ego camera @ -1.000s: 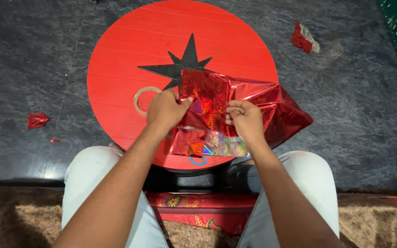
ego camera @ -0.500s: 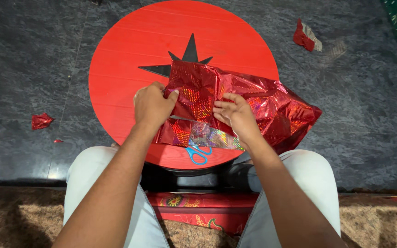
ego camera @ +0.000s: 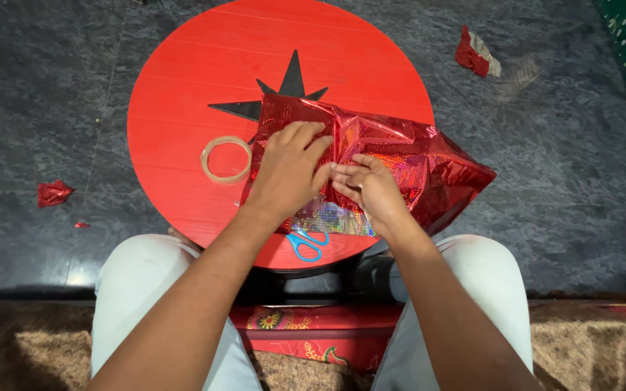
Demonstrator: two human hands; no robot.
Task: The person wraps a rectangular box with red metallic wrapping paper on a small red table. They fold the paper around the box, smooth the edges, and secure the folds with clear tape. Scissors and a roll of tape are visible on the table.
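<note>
A crumpled sheet of shiny red holographic foil paper (ego camera: pixel 407 163) lies on a round red table (ego camera: pixel 182 108). My left hand (ego camera: pixel 290 170) presses flat on the foil's left part, fingers spread. My right hand (ego camera: pixel 367 187) rests beside it, fingertips pinching a fold of the foil at the middle. A black star shape (ego camera: pixel 273 98) on the tabletop is partly hidden under the foil. Blue-handled scissors (ego camera: pixel 307 243) poke out from under the foil's near edge.
A roll of clear tape (ego camera: pixel 225 159) lies on the table left of the foil. Scraps of red foil lie on the dark stone floor at left (ego camera: pixel 53 193) and at upper right (ego camera: pixel 476 54). My knees sit against the table's near edge.
My left hand moved right, from gripping the foil's left edge to pressing flat on top of it. The tape roll, hidden before, is now uncovered. The foil has been flattened lower onto the table.
</note>
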